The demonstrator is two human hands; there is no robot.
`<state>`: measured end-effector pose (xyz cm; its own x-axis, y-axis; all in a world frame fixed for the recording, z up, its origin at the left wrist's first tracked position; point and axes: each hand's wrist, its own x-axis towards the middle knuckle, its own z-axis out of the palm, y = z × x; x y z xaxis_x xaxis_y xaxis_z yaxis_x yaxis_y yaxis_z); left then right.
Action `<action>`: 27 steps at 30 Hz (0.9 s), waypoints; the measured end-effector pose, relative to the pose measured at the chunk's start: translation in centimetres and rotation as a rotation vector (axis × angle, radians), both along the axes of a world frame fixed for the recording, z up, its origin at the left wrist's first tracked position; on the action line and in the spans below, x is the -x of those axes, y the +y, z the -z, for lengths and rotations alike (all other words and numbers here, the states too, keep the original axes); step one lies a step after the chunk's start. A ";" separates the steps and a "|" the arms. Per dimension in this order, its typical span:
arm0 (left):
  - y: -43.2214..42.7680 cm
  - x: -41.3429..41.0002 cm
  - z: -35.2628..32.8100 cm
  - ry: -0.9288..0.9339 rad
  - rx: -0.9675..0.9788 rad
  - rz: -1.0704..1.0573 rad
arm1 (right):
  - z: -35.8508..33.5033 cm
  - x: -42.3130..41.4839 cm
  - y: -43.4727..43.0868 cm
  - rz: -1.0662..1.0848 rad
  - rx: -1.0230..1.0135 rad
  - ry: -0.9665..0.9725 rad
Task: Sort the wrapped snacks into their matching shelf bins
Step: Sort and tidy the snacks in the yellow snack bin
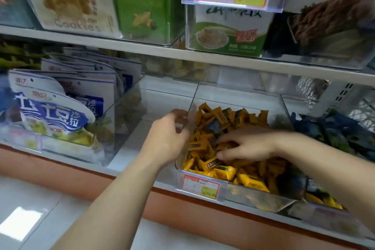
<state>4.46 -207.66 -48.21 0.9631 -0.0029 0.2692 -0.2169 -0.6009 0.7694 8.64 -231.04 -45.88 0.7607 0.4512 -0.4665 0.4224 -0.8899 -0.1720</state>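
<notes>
Bracing the clear bin while you dig through the yellow snacks

Your left hand [169, 135] curls over the clear bin [239, 95]'s left wall at frame centre, likely steadying it; your right hand [246, 145] lies palm-down, fingers spread, on the yellow wrapped snacks [225, 171], reaching toward a blue-wrapped stray [215, 125] just above. Whether it holds anything, you cannot tell.
</notes>
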 end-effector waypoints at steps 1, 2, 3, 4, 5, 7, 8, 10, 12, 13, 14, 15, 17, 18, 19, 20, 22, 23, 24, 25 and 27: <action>0.0 -0.1 0.2 0.001 -0.006 -0.004 | -0.6 -0.3 -0.2 -0.001 -0.019 0.028; 0.1 -0.2 0.3 0.002 -0.013 -0.009 | -1.2 -0.7 -0.2 -0.001 -0.059 0.034; 0.1 -0.2 0.4 0.004 -0.016 -0.009 | -1.5 -1.3 0.0 0.005 -0.122 -0.003; 0.2 -0.2 0.4 0.008 -0.015 -0.004 | -1.5 -2.2 0.3 0.015 -0.202 -0.095; 0.2 -0.2 0.4 0.011 -0.011 0.001 | -1.1 -3.3 0.8 0.017 -0.272 -0.208; 0.3 -0.1 0.4 0.013 0.000 0.013 | 0.1 -5.5 1.9 0.009 -0.304 -0.309; 0.4 0.0 0.4 0.011 0.008 0.020 | 0.8 -6.5 2.5 -0.005 -0.250 -0.296; 0.5 0.1 0.4 0.014 0.021 0.028 | 2.0 -8.1 3.2 -0.039 -0.091 -0.271; 0.6 0.2 0.5 0.019 0.021 0.031 | 2.7 -9.2 3.3 -0.038 -0.010 -0.312; 0.6 0.3 0.4 0.021 0.019 0.032 | 2.8 -9.5 3.2 -0.032 0.013 -0.341; 0.7 0.3 0.4 0.024 0.016 0.033 | 2.8 -9.7 3.1 -0.030 0.038 -0.358; 0.7 0.3 0.3 0.029 0.013 0.035 | 2.8 -9.7 3.0 -0.029 0.058 -0.364; 0.9 0.4 0.3 0.038 0.006 0.035 | 2.7 -9.6 2.5 -0.026 0.084 -0.400; 0.9 0.5 0.2 0.044 0.004 0.034 | 2.6 -9.4 2.3 -0.023 0.087 -0.436; 0.9 0.6 0.2 0.050 0.002 0.036 | 2.4 -9.2 2.1 -0.019 0.080 -0.468; 1.0 0.7 0.2 0.054 0.000 0.036 | 2.1 -8.9 1.9 -0.013 0.064 -0.486; 0.9 0.8 -0.1 0.056 -0.013 0.027 | 1.3 -7.8 1.4 0.011 -0.026 -0.498; 0.8 0.9 -0.3 0.049 -0.021 0.017 | 0.8 -7.1 1.1 0.037 -0.115 -0.506; 0.6 0.9 -0.6 0.027 -0.031 -0.002 | 0.2 -6.2 0.7 0.067 -0.232 -0.515; 0.4 1.0 -1.0 -0.013 -0.051 -0.027 | -0.5 -5.2 0.4 0.098 -0.364 -0.522; -0.7 1.3 -2.1 -0.111 -0.125 -0.034 | -2.2 -3.0 -0.3 0.166 -0.603 -0.493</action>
<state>3.17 -208.33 -46.12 0.9275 -0.0108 0.3737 -0.2742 -0.6990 0.6605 11.62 -231.30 -43.73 0.8953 0.3815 0.2299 0.4454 -0.7611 -0.4715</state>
